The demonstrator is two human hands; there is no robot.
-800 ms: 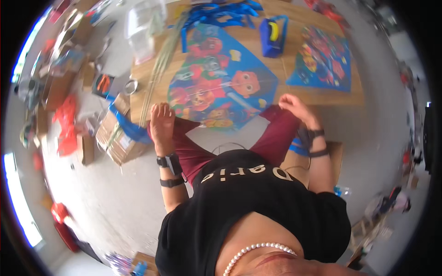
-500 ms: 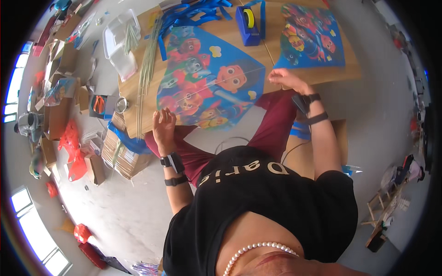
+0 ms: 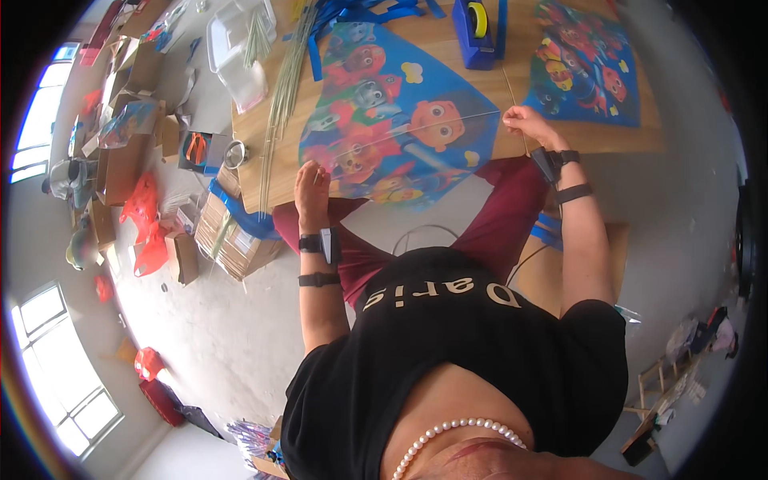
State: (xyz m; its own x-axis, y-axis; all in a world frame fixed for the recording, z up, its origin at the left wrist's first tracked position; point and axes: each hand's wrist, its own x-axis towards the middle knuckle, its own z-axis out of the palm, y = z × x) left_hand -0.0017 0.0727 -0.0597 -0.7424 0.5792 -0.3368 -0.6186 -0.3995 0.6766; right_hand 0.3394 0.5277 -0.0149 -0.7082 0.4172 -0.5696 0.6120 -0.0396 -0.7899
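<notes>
Limp sheet, springy rod: corners and ends are offering the best hold

A blue printed sheet [image 3: 400, 108] with cartoon figures is lying on the worktop [image 3: 254, 176], its near end hanging past the edge toward the person's lap. A thin pale rod [image 3: 480, 118] is running aslant across it. The left hand [image 3: 312, 194] is hovering by the sheet's lower left edge, fingers loosely curled; what it is gripping, if anything, I cannot tell. The right hand [image 3: 530, 128] is sitting at the right corner, thumb and fingers drawn nearly together by the rod's end; whether they are pinching rod, sheet or neither is not showing clearly.

The sheet is looking light and soft, probably slick and easily creased, so flat pinches at its corners should be serving best. The rod is looking light and springy, perhaps snapping if bent sharply; fingertips near its ends should be suiting it.
</notes>
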